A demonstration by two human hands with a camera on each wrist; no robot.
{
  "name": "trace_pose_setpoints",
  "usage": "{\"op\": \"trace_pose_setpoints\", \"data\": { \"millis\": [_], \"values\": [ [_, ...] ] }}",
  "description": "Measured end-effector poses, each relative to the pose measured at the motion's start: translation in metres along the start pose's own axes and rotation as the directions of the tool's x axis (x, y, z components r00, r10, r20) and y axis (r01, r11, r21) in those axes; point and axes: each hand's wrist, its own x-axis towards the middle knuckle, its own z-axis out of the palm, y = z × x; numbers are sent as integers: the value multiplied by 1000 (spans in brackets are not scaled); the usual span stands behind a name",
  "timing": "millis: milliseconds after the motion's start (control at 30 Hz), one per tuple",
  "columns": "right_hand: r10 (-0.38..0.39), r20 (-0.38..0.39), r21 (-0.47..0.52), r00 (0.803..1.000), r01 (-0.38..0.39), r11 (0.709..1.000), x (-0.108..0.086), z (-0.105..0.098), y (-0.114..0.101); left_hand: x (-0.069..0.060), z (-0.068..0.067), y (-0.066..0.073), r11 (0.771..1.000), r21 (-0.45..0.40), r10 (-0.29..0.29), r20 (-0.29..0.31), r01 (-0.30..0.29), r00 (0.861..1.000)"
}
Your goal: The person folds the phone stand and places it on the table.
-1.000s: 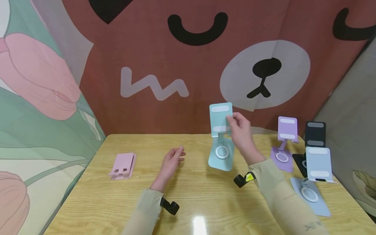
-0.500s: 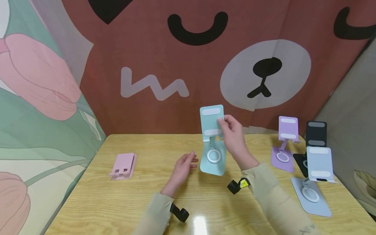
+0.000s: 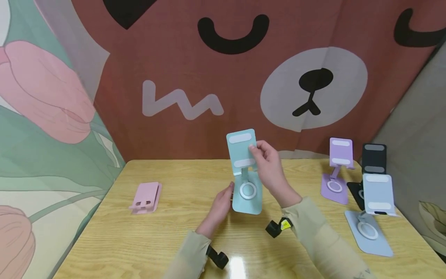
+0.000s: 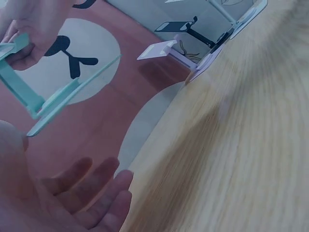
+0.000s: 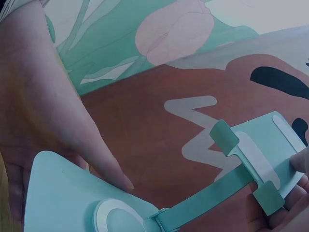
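A teal stand (image 3: 245, 175) hangs in the air over a wooden counter (image 3: 156, 244), now between a person's two bare hands after a short trip leftward in the past second. The right hand (image 3: 270, 168) has kept its pinch on the side of the stand's upper panel (image 3: 240, 149), thumb on the front face and fingers behind. The left hand (image 3: 219, 203), well apart from the piece a second ago, has come across to the left edge of the base (image 3: 248, 207). Its fingers are extended and slightly spread, not curled around anything; whether they touch the base cannot be told.

The change appears to turn a one-handed carry into work for two: the base now lies within the left hand's reach, while the right seems to bear the weight alone. The stand is opened out, its panel held above the base by a slim arm.

The other pieces have not moved. At the counter's right end stand a lilac stand (image 3: 341, 152), a black stand (image 3: 374, 158) and a pale blue stand (image 3: 378, 193), all unfolded. On the left, a pink stand (image 3: 147, 195) lies folded, untouched by either hand.
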Motion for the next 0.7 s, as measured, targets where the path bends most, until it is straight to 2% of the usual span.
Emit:
{"op": "trace_pose_setpoints", "data": {
  "millis": [167,367,700],
  "values": [
    [-12,13,2,1000,12,1000,-2,3,-2,-2,2,2,996,88,-18,-47,22,999],
    [-16,31,2,999,16,1000,-3,8,0,-2,5,4,991,124,-37,-56,44,998],
    [-5,21,8,1000,5,1000,-6,15,3,-3,4,4,997,70,-35,-10,36,999]
  ]
}}
